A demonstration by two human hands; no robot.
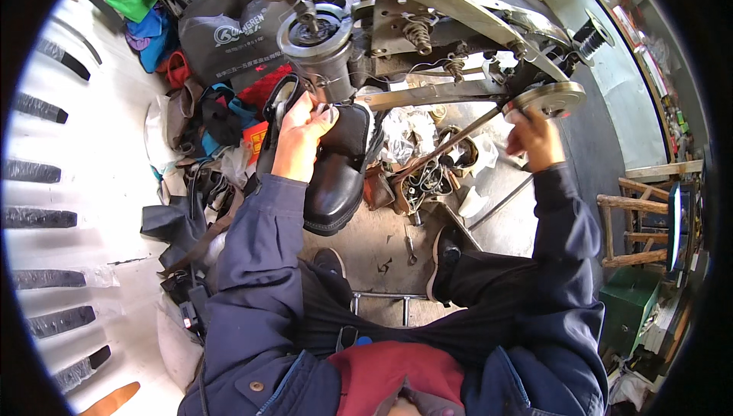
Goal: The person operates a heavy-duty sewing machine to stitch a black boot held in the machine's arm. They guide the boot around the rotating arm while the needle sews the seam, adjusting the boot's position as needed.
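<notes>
Maroon top (389,374); left grip (302,132) clasping boot (347,130), toe (334,185) below; right grip (537,138) curled on handwheel (551,98).

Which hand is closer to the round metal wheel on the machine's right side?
Right. The right hand is at the wheel's near edge, apparently touching it; the left hand is far to its left, holding a black shoe.

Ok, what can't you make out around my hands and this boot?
All in the head view:
Boot: part of its upper, hidden behind the left hand.
Right hand: whether it grips the wheel; its back hides the fingertips.
Machine: its top, cut off by the upper edge.
Floor clutter: pieces too small to name.
</notes>
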